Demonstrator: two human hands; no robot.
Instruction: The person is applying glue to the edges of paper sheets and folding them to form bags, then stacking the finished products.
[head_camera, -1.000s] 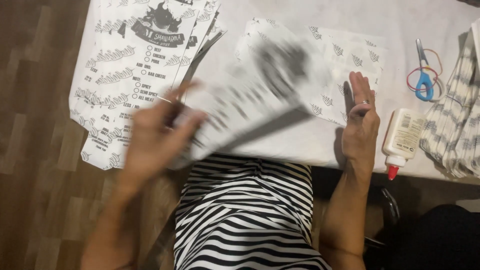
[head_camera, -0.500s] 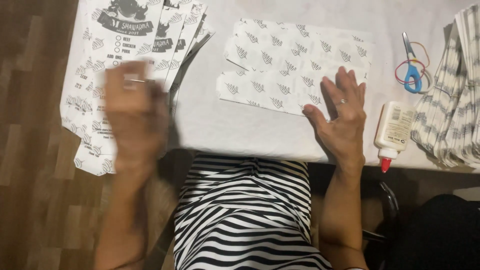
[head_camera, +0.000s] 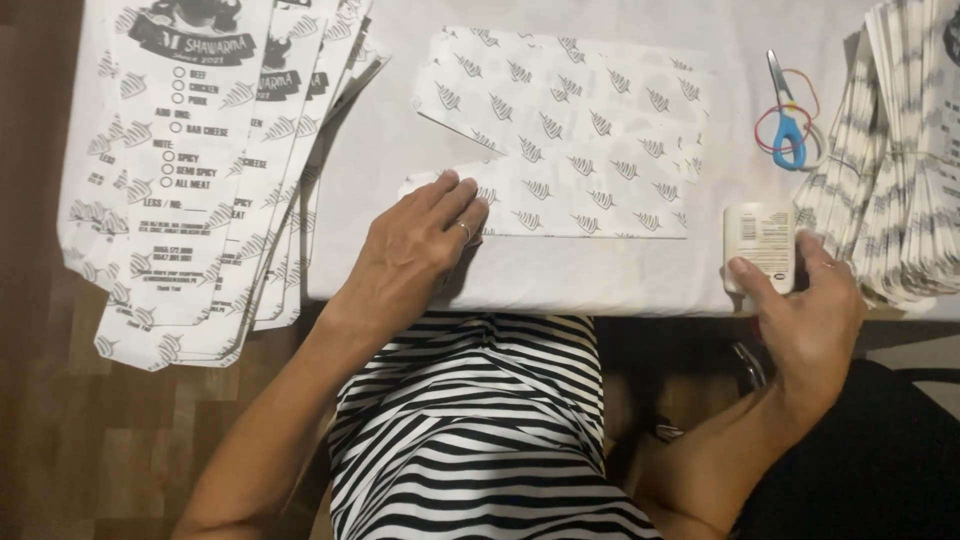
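A white paper sheet printed with grey leaf marks lies flat on the white table, its near flap folded over. My left hand rests fingers-down on the near left corner of that sheet, a ring on one finger. My right hand is at the table's near right edge, fingers wrapped around a white glue bottle that stands there.
A fanned stack of printed paper bags hangs over the table's left edge. Blue-handled scissors lie on a red rubber band at the back right. Another stack of folded bags sits at the far right.
My left hand has left the bag stack and come down on the sheet's near left corner. My right hand has slid off the sheet to the right and taken hold of the glue bottle.
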